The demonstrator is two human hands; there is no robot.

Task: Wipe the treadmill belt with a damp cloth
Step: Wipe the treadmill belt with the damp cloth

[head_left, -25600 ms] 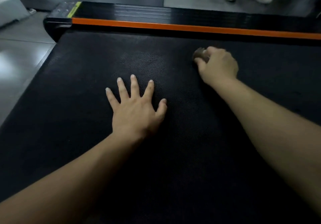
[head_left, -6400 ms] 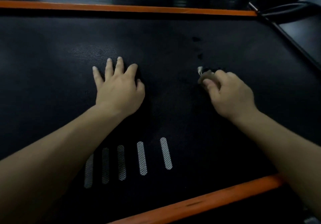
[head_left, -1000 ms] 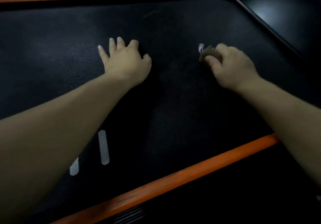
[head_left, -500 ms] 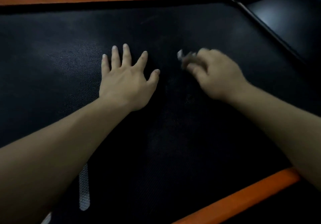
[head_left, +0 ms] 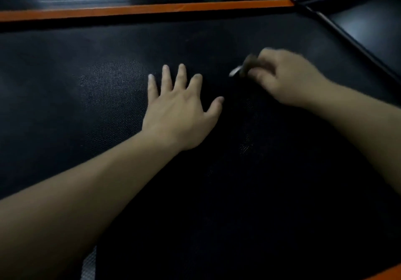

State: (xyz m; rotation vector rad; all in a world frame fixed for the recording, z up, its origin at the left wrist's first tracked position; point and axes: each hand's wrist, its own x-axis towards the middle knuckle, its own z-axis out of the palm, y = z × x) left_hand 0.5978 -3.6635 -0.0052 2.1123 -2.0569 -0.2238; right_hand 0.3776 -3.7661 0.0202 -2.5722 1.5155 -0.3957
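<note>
The treadmill belt [head_left: 104,110] is seen stretched across the view, its long axis running left to right between the far orange side rail [head_left: 152,8] and a sliver of the near one [head_left: 390,273]. The left hand [head_left: 180,110] is laid flat on the belt, fingers straight and spread, nothing held. The right hand [head_left: 288,79] is curled around a small wadded cloth [head_left: 249,63], which is pressed to the belt just beyond its fingertips; a pale corner of the cloth sticks out toward the left hand. The right hand is smeared by motion blur, so the exact grip is probably a thumb-and-finger clutch, though that cannot be confirmed.

The cloth lies just right of, and slightly beyond, the left fingertips, close but apart. The coming stroke is judged to run along or across the belt from there; the bracing left hand sits in any leftward path, so rightward or far-to-near strokes are favoured.
</note>
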